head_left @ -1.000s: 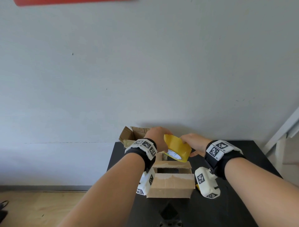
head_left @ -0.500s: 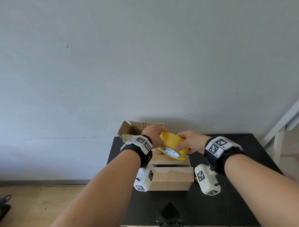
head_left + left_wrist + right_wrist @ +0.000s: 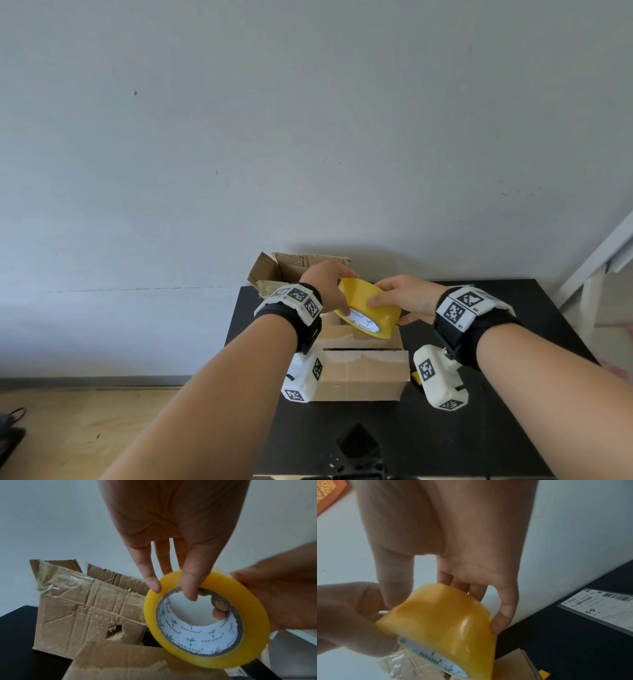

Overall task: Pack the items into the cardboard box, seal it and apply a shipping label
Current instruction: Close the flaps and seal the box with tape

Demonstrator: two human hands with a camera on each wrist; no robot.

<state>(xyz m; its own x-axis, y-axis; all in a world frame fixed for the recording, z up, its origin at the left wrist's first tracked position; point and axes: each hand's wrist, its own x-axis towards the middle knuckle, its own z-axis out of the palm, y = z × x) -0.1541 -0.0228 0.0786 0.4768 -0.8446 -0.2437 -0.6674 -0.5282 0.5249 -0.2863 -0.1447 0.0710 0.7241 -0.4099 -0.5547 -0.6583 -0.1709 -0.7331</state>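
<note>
Holding the yellow packing-tape roll (image 3: 368, 310) just above the small cardboard box (image 3: 359, 375), left hand (image 3: 325, 287) hooked through the core, right hand (image 3: 404, 299) pinching the outer band: best finding the loose end first, then drawing it straight along the flap seam.

Raised flaps (image 3: 274, 270) of the rear box crowd the table's (image 3: 513, 428) back-left; right side open.

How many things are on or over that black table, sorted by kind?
Cardboard boxes: 2, the near box and the torn box
Tape roll: 1, held over the near box by both hands
Shipping label: 1
Total: 4
</note>
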